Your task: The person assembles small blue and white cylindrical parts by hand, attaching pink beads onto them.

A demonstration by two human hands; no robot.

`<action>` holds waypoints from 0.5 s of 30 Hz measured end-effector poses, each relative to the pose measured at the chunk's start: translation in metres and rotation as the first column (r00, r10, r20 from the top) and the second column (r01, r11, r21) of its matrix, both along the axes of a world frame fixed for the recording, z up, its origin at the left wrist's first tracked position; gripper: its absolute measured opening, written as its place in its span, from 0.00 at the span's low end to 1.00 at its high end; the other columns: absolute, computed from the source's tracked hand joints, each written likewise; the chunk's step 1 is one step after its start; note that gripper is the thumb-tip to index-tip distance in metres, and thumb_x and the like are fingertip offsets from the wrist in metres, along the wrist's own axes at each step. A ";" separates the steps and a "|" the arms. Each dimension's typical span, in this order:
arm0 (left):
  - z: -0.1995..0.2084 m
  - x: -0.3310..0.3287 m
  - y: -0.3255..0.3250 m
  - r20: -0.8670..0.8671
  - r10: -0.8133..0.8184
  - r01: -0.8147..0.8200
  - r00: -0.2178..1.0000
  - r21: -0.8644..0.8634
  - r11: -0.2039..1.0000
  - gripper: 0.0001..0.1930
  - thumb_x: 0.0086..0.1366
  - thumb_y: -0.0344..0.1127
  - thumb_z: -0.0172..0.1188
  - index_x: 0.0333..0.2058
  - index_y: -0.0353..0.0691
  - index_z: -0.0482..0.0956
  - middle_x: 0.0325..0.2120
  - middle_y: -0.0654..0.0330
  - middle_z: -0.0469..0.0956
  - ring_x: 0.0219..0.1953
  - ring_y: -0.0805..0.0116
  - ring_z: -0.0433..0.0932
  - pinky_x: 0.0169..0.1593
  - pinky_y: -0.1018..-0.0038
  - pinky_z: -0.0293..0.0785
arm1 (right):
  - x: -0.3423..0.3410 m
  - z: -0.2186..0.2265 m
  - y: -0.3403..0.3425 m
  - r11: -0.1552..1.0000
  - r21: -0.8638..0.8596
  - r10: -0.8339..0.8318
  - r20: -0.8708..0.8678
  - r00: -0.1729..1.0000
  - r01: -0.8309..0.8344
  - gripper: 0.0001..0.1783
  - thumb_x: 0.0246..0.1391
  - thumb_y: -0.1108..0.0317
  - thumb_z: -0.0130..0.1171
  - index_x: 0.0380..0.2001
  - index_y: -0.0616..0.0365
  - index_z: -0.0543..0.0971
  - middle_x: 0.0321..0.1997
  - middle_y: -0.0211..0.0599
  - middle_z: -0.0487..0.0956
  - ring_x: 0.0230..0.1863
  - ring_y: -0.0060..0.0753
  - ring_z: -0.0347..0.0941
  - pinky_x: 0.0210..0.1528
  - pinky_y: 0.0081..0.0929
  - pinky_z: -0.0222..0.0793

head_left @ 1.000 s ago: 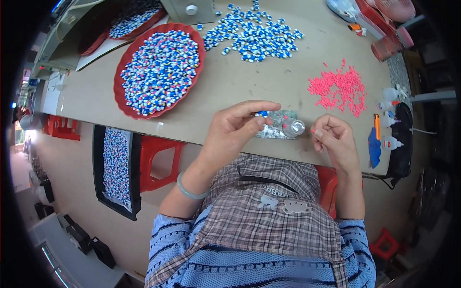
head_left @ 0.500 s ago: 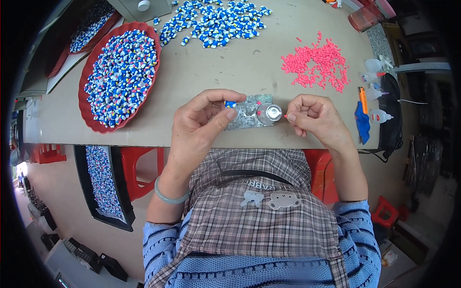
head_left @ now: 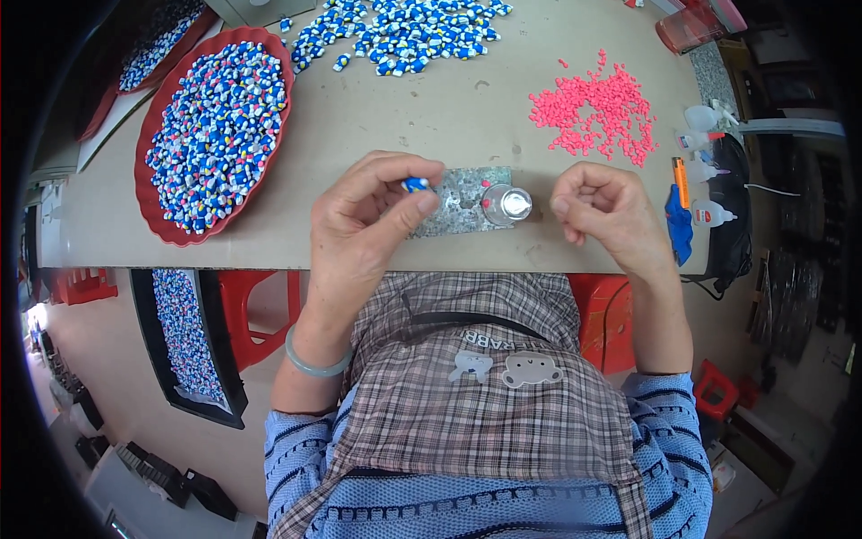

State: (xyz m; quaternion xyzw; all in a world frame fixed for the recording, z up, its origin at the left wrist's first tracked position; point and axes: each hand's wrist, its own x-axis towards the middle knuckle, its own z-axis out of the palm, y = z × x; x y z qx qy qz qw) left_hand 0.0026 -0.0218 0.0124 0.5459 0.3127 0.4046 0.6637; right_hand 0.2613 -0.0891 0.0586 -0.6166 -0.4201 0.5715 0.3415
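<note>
The floor (head_left: 242, 454) is pale brown, and a pale tan tabletop (head_left: 431, 126) stands over it. On the tabletop lies a flat, speckled grey slab (head_left: 456, 186). A small, clear, round container (head_left: 507, 205) sits at the slab's right end.

The two hands are apart. The left hand (head_left: 431, 186) is at the slab's left end, with thumb and first finger pinching a small blue and white piece (head_left: 416, 184). The right hand (head_left: 602, 211) is just right of the slab, fingers curled in; I cannot tell if it holds something.

Left of the slab is a big red dish (head_left: 160, 217) with a wavy rim, full of blue, white and pink pieces. Behind the slab is a loose heap of blue and white pieces (head_left: 422, 36). Behind it to the right lie many tiny, bright pink bits (head_left: 620, 101). Farther right are a thin orange tool (head_left: 681, 182) and a blue cloth (head_left: 678, 232).
</note>
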 end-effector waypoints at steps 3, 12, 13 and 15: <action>-0.002 -0.009 0.004 0.018 0.157 -0.158 0.987 0.083 0.984 0.14 0.60 0.19 0.63 0.46 0.31 0.80 0.41 0.60 0.78 0.38 0.79 0.73 0.42 0.83 0.70 | 0.010 0.002 -0.002 0.997 0.058 -0.054 0.020 0.998 0.053 0.04 0.56 0.73 0.61 0.30 0.61 0.78 0.24 0.23 0.75 0.22 0.11 0.70 0.25 0.13 0.66; 0.006 -0.027 0.017 0.097 0.248 -0.258 0.964 0.108 0.960 0.13 0.67 0.23 0.55 0.50 0.29 0.77 0.43 0.51 0.81 0.39 0.72 0.80 0.45 0.79 0.75 | 0.034 -0.020 -0.008 0.936 0.327 -0.265 0.406 0.874 0.132 0.04 0.57 0.75 0.59 0.34 0.64 0.80 0.25 0.28 0.77 0.25 0.16 0.71 0.28 0.18 0.68; 0.008 -0.029 0.016 0.093 0.271 -0.281 0.958 0.113 0.953 0.13 0.67 0.23 0.55 0.50 0.29 0.77 0.43 0.52 0.81 0.39 0.72 0.80 0.45 0.79 0.75 | 0.034 -0.023 -0.007 0.903 0.425 -0.306 0.516 0.800 0.071 0.04 0.56 0.76 0.58 0.35 0.65 0.80 0.26 0.31 0.78 0.25 0.19 0.72 0.29 0.21 0.69; 0.010 -0.033 0.016 0.089 0.292 -0.301 0.952 0.119 0.946 0.13 0.67 0.23 0.55 0.50 0.29 0.77 0.43 0.52 0.81 0.39 0.72 0.80 0.45 0.79 0.75 | 0.031 -0.022 -0.006 0.899 0.438 -0.291 0.604 0.742 -0.003 0.05 0.56 0.77 0.58 0.35 0.64 0.81 0.28 0.33 0.78 0.26 0.22 0.72 0.29 0.23 0.69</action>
